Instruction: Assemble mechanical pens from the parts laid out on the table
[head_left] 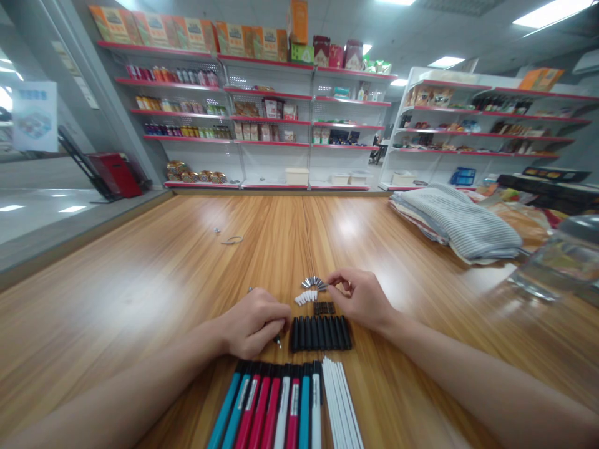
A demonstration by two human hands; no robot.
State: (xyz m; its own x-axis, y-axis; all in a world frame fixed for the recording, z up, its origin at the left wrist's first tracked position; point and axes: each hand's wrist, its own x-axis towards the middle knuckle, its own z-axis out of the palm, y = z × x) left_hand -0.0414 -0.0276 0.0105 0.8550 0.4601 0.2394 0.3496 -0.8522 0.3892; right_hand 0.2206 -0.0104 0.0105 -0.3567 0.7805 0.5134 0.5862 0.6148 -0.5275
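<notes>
My left hand (pixel 259 321) is curled with its knuckles up over a slim pen (pixel 278 342); the pointed tip shows below the fingers and most of the barrel is hidden. My right hand (pixel 362 298) pinches at the right end of a fan of small silver metal cones (pixel 312 282), fingertips on the last cone. Just below lie small white plastic pieces (pixel 306 297) and a row of short dark pieces (pixel 324 308). Between the hands stands a row of black pen caps (pixel 321 333). Nearer me are red, blue and white pen barrels (pixel 266 405) and thin white refill sticks (pixel 341 405).
Folded striped cloths (pixel 461 218) and a clear water container (pixel 556 262) stand on the right of the wooden table (pixel 154 268). A thin looped strip (pixel 233 240) lies farther off on the left. Stocked shelves (pixel 266 118) line the back.
</notes>
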